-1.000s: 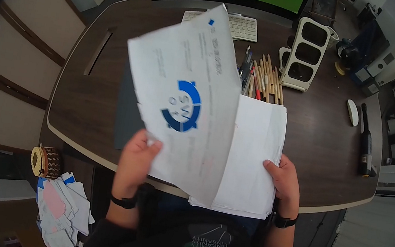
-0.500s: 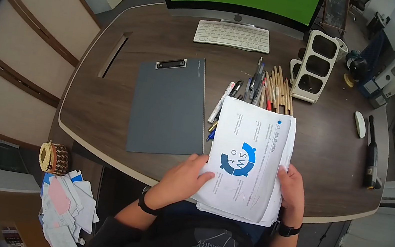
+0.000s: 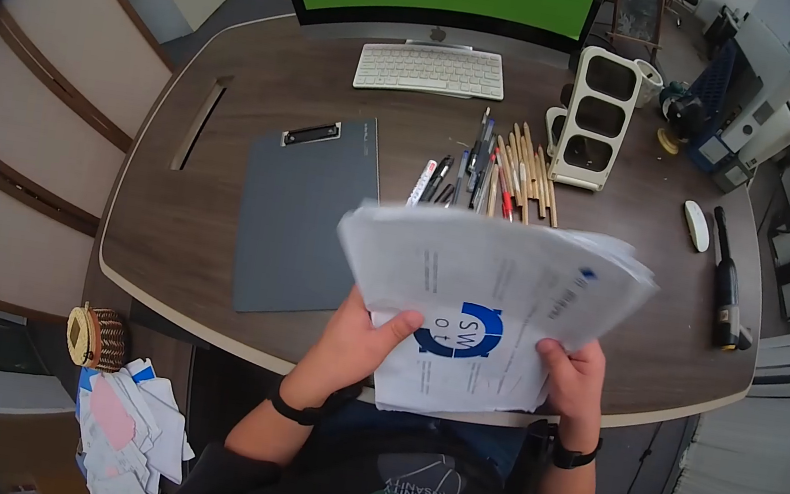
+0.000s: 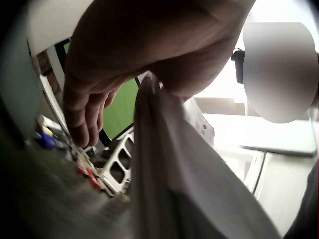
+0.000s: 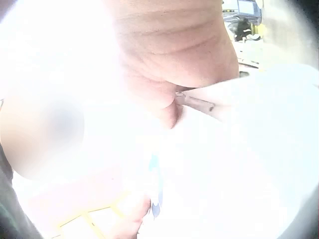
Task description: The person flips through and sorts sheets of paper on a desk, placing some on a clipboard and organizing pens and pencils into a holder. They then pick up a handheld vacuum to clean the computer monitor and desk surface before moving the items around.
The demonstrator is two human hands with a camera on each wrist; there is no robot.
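Note:
In the head view, both hands hold a stack of paper [image 3: 474,258] between them at the front edge of the desk. Its top sheet carries a blue ring diagram with printed text, and the far edges fan and blur. My left hand [image 3: 346,341] grips the left side, thumb across the front sheet. On the right side, my right hand [image 3: 576,376] pinches the sheets with its thumb on the face. The left wrist view shows the stack [image 4: 169,174] edge-on under the thumb, fingers behind it. Glare washes out much of the right wrist view around the right hand [image 5: 169,64].
A grey clipboard [image 3: 304,214] lies left of the stack. Beyond the stack are several pens [image 3: 479,153] and pencils [image 3: 532,170], a white three-slot holder [image 3: 598,119] and a keyboard [image 3: 430,70]. A mouse [image 3: 695,226] sits at right; loose papers [image 3: 132,432] lie low at left.
The printed sheet, earlier held apart by the left hand, came down onto the stack. Since then the stack has been raised and tilted up between both hands, its far edges fanning.

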